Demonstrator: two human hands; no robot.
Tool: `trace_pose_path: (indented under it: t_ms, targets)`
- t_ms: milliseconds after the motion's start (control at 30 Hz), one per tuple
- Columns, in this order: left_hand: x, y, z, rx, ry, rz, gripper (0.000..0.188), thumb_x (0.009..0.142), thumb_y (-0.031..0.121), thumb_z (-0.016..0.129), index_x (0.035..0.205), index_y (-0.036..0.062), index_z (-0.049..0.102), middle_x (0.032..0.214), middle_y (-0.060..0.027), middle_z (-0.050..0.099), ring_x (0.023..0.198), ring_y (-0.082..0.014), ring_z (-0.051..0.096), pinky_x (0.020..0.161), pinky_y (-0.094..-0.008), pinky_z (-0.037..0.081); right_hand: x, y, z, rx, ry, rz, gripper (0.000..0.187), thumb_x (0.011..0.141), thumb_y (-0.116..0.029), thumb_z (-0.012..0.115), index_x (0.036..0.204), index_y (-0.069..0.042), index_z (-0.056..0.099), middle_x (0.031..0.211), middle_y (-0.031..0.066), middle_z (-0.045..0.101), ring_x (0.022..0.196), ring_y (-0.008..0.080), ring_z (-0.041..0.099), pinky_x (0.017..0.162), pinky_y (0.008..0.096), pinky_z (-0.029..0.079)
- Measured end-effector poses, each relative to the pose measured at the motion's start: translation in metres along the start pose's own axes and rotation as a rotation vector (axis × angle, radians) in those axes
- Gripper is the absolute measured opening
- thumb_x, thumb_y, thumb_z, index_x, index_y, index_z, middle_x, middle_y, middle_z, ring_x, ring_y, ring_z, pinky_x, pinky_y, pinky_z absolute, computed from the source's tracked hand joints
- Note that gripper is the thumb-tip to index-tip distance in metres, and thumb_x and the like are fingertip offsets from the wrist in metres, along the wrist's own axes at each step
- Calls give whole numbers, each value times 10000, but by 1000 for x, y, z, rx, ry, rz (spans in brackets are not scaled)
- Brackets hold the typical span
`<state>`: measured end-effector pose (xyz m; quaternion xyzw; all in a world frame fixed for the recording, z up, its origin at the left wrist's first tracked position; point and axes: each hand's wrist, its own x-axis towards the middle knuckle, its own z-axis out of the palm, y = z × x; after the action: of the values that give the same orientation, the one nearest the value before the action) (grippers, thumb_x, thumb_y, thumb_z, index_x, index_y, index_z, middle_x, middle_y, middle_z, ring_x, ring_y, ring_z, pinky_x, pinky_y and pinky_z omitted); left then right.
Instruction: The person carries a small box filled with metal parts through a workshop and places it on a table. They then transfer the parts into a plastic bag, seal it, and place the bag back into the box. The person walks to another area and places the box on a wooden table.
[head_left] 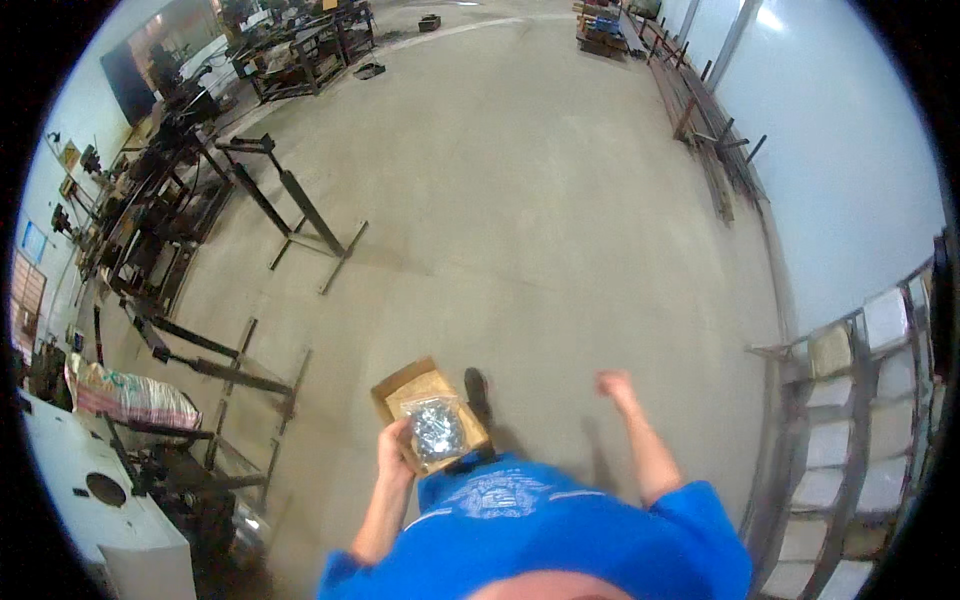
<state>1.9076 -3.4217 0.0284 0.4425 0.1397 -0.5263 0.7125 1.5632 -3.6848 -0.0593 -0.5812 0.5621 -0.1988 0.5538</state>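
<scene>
My left hand [394, 450] grips the left side of an open cardboard box [400, 383], with the thumb over its edge. Inside the box lies a clear plastic bag [437, 430] full of small shiny metal parts, too small to tell their kind. The box is held in front of my blue shirt [560, 510]. Out to the right, away from the box, my right hand [614, 384] hangs over the floor with its fingers curled in. Nothing shows in it, though it is slightly blurred. One dark shoe [478, 392] appears just beyond the box.
Dark metal stands [300, 205] rise from the concrete floor [500, 200] on the left, near a woven sack [135, 398] and a white machine housing [90, 500]. Workbenches with machines line the left wall. A rack of pale panels [830, 440] and long metal bars [705, 150] run along the right.
</scene>
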Motion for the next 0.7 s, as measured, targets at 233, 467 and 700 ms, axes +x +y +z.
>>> trace_pose_path:
  t_ms: [233, 467, 700]
  targets:
    - [195, 99, 192, 28, -91, -49, 317, 761, 150, 512, 1034, -11, 503, 962, -120, 565, 885, -247, 550, 773, -374, 472, 222, 37, 2, -39, 110, 175, 147, 743, -125, 527, 658, -35, 607, 588, 67, 576, 526, 144, 526, 486, 299, 436]
    - [414, 193, 340, 134, -55, 5, 268, 746, 172, 544, 946, -6, 538, 885, -91, 568, 797, -213, 556, 684, -357, 483, 312, -12, -7, -102, -137, 430, 162, 708, -157, 564, 594, -43, 576, 558, 91, 557, 480, 192, 531, 457, 347, 428]
    - [567, 265, 502, 27, 57, 55, 297, 767, 148, 504, 1018, -11, 522, 949, -113, 577, 859, -244, 560, 751, -387, 479, 634, -102, -21, -258, -160, 418, 146, 698, -167, 554, 588, -76, 588, 563, 92, 574, 516, 206, 558, 493, 386, 443]
